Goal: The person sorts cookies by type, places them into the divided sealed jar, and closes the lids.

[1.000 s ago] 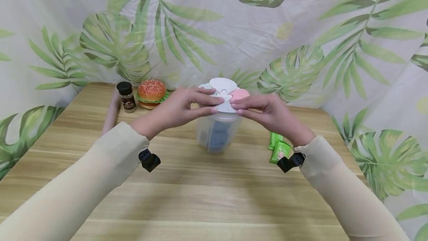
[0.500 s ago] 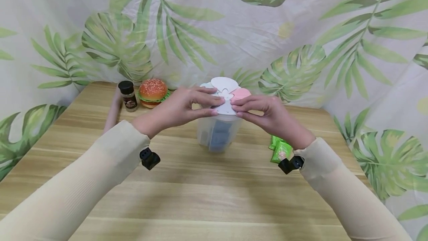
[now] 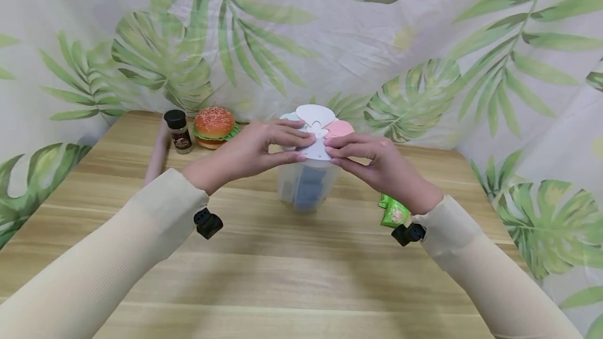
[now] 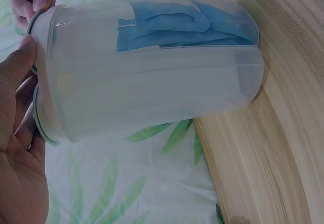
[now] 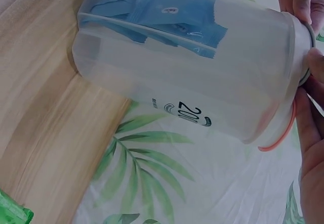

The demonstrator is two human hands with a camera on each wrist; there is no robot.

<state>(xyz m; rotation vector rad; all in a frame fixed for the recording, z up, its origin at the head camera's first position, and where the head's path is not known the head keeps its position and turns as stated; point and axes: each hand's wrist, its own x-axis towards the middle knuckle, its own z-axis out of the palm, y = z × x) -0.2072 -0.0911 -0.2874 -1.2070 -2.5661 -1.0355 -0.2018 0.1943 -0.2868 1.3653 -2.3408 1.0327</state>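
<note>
A clear container [image 3: 308, 187] stands upright on the table under a petal-shaped lid [image 3: 314, 115] with white, pink and pale blue parts. Blue packets [image 4: 167, 24] lie inside it in one compartment; in the right wrist view the packets [image 5: 172, 16] show too. My left hand [image 3: 254, 150] rests its fingertips on the lid's left and front, the thumb at the front edge. From the other side, my right hand [image 3: 383, 164] touches the front white petal with fingers and thumb at its edge. Both hands' fingers are fairly straight.
At the back left stand a black-capped spice jar [image 3: 178, 132] and a toy hamburger [image 3: 214, 127]. A pinkish rod [image 3: 157, 156] lies left of them. Green packets [image 3: 394, 213] lie beside my right wrist. A leaf-patterned cloth [image 3: 264, 41] hangs behind the table.
</note>
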